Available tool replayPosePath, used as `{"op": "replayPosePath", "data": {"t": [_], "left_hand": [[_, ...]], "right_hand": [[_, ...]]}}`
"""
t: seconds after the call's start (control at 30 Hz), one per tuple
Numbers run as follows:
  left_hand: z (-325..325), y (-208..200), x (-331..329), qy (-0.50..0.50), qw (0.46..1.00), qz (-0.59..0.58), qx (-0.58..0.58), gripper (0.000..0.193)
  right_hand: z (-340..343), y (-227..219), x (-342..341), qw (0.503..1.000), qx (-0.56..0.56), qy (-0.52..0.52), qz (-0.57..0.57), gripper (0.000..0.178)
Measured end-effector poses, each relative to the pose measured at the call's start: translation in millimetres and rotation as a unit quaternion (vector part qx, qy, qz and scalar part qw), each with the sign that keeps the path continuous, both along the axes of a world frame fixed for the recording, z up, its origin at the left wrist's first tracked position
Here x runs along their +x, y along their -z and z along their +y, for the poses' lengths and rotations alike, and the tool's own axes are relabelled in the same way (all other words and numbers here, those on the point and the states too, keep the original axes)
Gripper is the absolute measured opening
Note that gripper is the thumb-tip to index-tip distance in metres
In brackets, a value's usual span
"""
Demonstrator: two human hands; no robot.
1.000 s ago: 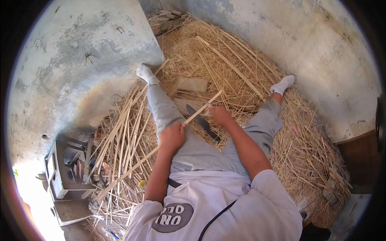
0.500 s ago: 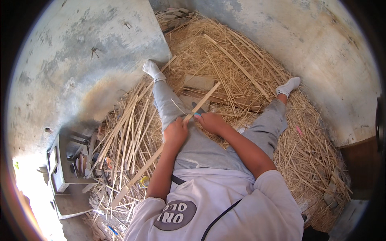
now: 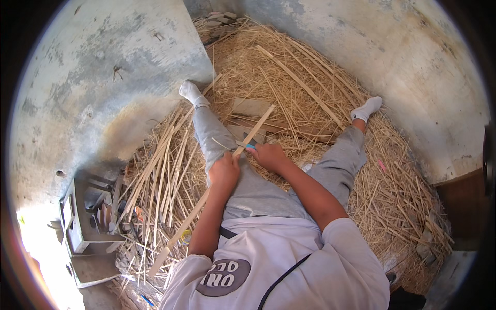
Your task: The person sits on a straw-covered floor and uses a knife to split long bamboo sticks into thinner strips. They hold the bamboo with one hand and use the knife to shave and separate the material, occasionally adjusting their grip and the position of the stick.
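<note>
Head view: the left hand [image 3: 223, 170] is gripping a bamboo strip [image 3: 258, 126] mid-frame, its tail slanting lower left under the forearm, probably for keeping it steady. The right hand [image 3: 268, 156] is pinching a little blue-handled knife [image 3: 250, 146], blade crossing the strip pretty close to the left fist, presumably for control.

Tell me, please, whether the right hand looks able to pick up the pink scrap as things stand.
Probably not: the right hand grips a small blue tool, and the right leg lies between it and the pink scrap, though nothing appears to cover the pink scrap.
</note>
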State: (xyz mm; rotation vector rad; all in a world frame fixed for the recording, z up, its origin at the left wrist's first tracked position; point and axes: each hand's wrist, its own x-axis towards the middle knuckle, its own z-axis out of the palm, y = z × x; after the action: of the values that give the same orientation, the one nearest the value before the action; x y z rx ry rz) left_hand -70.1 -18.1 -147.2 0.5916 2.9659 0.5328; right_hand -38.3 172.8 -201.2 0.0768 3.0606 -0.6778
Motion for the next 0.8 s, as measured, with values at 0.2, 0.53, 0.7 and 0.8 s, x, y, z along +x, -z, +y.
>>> {"op": "replayPosePath", "data": {"t": [0.2,0.53,0.7,0.8], "left_hand": [[1,-2,2,-0.005,1.000,0.012,0.000,0.035],[6,-6,7,-0.006,1.000,0.019,-0.019,0.034],[4,1,7,0.005,1.000,0.019,-0.022,0.035],[0,0,14,-0.002,0.999,-0.005,-0.047,0.035]], "right_hand": [[-1,2,-3,1.000,-0.015,0.009,0.018,0.060],[1,11,-3,0.999,-0.008,0.021,0.043,0.060],[2,12,-1,0.999,0.001,0.029,0.019,0.059],[17,6,-6,0.986,-0.060,0.146,-0.049,0.059]]}}
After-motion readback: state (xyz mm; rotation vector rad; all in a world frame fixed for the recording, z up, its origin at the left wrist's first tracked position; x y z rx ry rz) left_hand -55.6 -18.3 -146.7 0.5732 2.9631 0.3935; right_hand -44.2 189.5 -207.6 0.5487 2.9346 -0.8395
